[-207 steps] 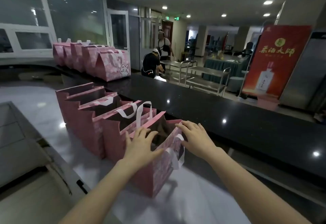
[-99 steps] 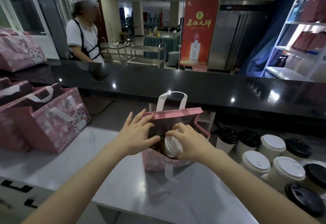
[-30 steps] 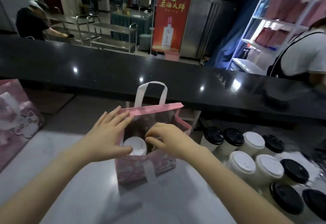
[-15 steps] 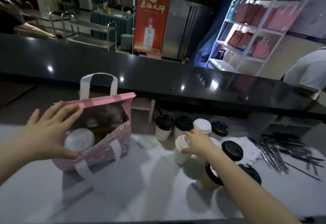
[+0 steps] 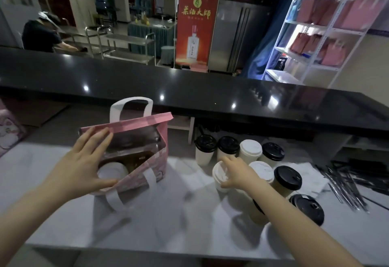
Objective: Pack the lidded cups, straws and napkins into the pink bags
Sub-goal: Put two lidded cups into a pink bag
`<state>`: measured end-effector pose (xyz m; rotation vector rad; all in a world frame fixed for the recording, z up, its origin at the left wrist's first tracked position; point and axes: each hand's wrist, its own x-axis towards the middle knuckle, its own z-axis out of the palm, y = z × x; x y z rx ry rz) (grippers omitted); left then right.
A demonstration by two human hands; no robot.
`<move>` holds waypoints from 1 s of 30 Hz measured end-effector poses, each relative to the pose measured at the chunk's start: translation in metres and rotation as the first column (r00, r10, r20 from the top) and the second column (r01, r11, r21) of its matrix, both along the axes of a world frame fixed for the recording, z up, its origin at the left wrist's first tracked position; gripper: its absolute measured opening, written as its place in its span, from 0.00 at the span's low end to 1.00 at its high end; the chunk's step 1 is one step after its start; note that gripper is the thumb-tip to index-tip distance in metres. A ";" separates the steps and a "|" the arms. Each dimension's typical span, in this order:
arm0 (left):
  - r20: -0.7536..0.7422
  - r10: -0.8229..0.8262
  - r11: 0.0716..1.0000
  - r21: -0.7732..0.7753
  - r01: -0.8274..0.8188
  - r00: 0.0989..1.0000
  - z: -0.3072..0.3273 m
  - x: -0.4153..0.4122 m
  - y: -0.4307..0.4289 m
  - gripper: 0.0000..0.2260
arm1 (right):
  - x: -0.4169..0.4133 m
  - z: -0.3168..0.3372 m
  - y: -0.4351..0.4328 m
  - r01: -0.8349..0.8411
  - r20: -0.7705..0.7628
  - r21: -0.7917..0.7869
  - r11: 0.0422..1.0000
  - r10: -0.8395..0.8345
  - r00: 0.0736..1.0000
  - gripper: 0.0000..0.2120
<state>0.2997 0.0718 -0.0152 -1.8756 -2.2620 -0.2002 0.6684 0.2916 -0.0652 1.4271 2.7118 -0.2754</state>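
Note:
A pink bag (image 5: 145, 174) with white handles stands open on the grey counter. One white-lidded cup (image 5: 111, 172) sits inside it at the left. My left hand (image 5: 84, 165) holds the bag's mouth open, fingers straight against its left rim. My right hand (image 5: 237, 174) grips a white-lidded cup (image 5: 220, 174) from above, just right of the bag. Behind and beside it stand several more cups (image 5: 250, 151) with black or white lids. Dark wrapped straws (image 5: 345, 182) lie at the far right, next to white napkins (image 5: 309, 174).
A raised black counter ledge (image 5: 210, 96) runs across behind the work surface. Another pink bag (image 5: 8, 130) shows at the left edge. A white shelf (image 5: 315, 35) with pink bags stands at the back right. A person works at steel carts at the back left.
My right hand left the bag, reached right and took hold of a white-lidded cup. My left hand stays on the bag's mouth. The view has swung back a little to the left.

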 end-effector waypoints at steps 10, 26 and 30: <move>0.036 0.049 0.987 -0.152 -0.043 0.998 0.006 -0.010 0.012 0.60 | -0.039 0.130 -0.056 -0.125 -0.499 0.132 0.983 0.175 0.848 0.35; 0.059 0.014 0.979 -0.202 -0.001 0.998 -0.001 -0.019 0.026 0.61 | -0.242 0.095 -0.076 -0.384 -0.014 0.091 0.919 0.387 0.922 0.32; 0.050 -0.011 0.979 -0.202 0.021 0.999 0.000 -0.023 0.029 0.60 | -0.258 0.074 -0.066 -0.310 0.068 0.013 0.951 0.308 0.949 0.35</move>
